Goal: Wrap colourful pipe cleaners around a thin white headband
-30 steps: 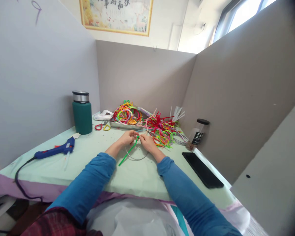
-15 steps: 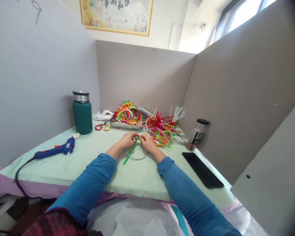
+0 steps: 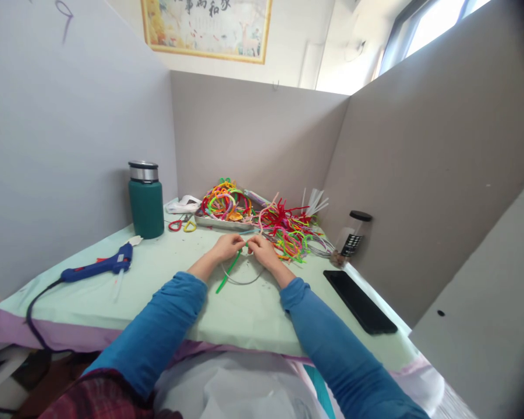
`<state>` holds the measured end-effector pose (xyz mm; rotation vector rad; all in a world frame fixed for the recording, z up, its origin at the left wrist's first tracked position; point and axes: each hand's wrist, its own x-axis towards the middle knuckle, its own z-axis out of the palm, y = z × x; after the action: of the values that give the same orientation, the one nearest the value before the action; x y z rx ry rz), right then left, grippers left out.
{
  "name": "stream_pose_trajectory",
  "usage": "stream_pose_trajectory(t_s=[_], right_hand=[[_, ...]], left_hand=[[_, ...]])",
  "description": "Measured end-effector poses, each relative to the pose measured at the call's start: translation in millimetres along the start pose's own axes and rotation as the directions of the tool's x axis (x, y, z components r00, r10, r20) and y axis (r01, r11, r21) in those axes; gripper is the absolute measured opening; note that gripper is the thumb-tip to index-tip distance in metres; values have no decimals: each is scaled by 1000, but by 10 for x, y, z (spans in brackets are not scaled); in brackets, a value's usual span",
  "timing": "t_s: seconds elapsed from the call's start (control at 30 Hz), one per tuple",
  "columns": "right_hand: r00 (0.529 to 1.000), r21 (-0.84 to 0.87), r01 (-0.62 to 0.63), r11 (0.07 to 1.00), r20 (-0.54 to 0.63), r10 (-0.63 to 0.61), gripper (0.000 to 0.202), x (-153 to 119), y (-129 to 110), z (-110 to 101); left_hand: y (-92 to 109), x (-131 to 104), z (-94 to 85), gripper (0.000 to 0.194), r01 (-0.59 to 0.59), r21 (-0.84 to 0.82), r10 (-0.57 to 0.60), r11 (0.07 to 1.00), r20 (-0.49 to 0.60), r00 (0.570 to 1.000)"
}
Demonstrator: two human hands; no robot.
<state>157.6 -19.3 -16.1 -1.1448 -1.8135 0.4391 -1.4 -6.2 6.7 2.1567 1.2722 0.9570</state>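
Observation:
My left hand (image 3: 227, 247) and my right hand (image 3: 262, 250) meet over the middle of the table, fingertips pinched close together. Between them they grip a thin grey wire ring (image 3: 243, 283), whose lower part hangs below the fingers. A green pipe cleaner (image 3: 228, 273) is held at the same spot, its loose end slanting down to the left across the ring. The exact contact at the fingertips is too small to make out.
At the back, a metal tray (image 3: 222, 223) holds colourful loops beside a pile of pipe cleaners (image 3: 288, 227). A green bottle (image 3: 146, 206) and blue glue gun (image 3: 100, 266) are left; a black phone (image 3: 360, 302) and clear jar (image 3: 350, 240) are right.
The fingertips have shifted slightly, and the loose end of the green pipe cleaner has swung a little to the left. The ring has barely moved.

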Motion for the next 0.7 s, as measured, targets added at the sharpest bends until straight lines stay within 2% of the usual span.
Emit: stream_pose_trajectory(t_s=[0.23, 0.47, 0.6, 0.7], right_hand=[[1000, -5, -2, 1000, -13, 2, 11, -1, -41, 43], [1000, 9, 11, 1000, -11, -11, 11, 25, 4, 56], [999, 10, 33, 999, -2, -33, 13, 20, 22, 46], [999, 0, 54, 999, 0, -54, 14, 5, 4, 41]], left_hand=[[-32, 38, 13, 14, 175, -143, -174, 974, 23, 985], [-21, 50, 2, 16, 216, -216, -214, 952, 34, 976], [13, 14, -7, 17, 225, -248, -216, 942, 64, 974], [37, -12, -11, 18, 273, -314, -248, 909, 119, 961]])
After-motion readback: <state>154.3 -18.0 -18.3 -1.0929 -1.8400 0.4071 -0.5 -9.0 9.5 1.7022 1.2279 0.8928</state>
